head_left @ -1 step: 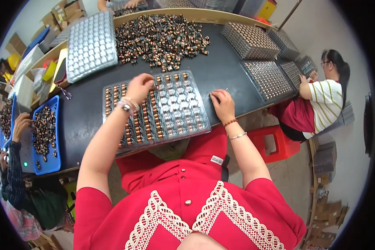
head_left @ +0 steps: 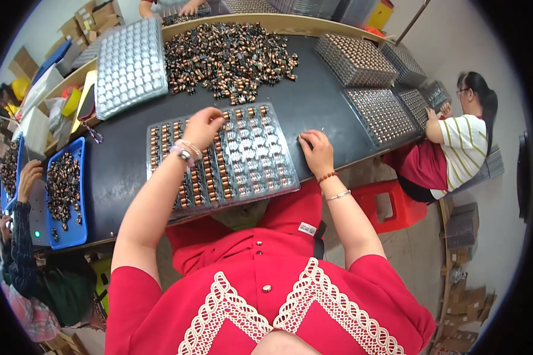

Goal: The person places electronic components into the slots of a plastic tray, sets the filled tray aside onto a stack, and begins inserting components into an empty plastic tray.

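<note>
In front of me, a clear plastic tray (head_left: 260, 171) with rows of pockets lies on the dark table. Small copper-and-black cylindrical parts (head_left: 209, 177) fill its left columns. More stand along its far edge; many pockets on the right hold none. My left hand (head_left: 204, 127) is over the tray's far middle, thumb and fingers pinched together at the edge of the filled columns. Whatever is in that pinch is hidden. Just right of the tray, my right hand (head_left: 318, 152) hovers low over or rests on the table with fingers curled in; anything between them is too small to make out.
A heap of loose parts (head_left: 231, 59) lies beyond the tray. Stacked empty trays (head_left: 130, 68) stand far left, a blue bin (head_left: 77, 236) of parts at left. Filled trays (head_left: 382, 115) and a tray stack (head_left: 355, 59) are right. Co-workers sit right, left and far side; a red stool (head_left: 385, 222) stands right.
My left hand has shifted slightly right and nearer to me over the tray. My right hand stays almost in place.
</note>
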Demonstrator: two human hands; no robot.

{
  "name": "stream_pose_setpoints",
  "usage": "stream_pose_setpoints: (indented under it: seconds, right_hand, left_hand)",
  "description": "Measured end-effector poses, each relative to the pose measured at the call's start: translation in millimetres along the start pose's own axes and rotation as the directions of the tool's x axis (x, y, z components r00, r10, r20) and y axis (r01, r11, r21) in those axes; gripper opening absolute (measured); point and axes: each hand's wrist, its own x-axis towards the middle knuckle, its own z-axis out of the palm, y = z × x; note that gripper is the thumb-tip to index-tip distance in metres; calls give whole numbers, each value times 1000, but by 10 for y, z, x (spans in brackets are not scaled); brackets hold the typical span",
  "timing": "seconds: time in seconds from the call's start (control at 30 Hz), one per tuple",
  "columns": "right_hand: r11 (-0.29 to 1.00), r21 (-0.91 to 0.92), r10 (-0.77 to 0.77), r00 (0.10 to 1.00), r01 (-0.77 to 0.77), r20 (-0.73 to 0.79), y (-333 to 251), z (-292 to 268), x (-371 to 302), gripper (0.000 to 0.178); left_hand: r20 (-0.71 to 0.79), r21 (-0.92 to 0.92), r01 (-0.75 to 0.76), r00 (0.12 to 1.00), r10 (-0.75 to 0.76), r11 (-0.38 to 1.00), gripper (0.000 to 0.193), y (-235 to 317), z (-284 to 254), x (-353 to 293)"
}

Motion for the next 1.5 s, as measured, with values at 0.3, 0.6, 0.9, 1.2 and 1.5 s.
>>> stream_pose_setpoints:
  seconds: [0.3,0.6,0.9,1.2,1.5]
  right_hand:
    - [997,-9,77,997,-77,21,-37,-13,-6,10]
    - [944,329,-65,993,28,102,-256,183,611,20]
    - [885,448,-79,907,-127,414,-189,384,839,27]
    - [903,346,110,914,-256,389,-178,539,582,41]
    - [778,414,355,875,-472,330,-455,469,556,32]
  left_hand:
    - [83,539,-50,997,6,841,16,222,10,-43]
    - [-17,117,-36,999,39,992,26,-34,-52,-41]
    - [40,-212,162,987,-157,964,21,-14,-146,-2]
    - [-36,-254,203,975,-219,946,23,-232,-260,145]
    - [-20,209,105,994,-103,972,19,-542,-470,278]
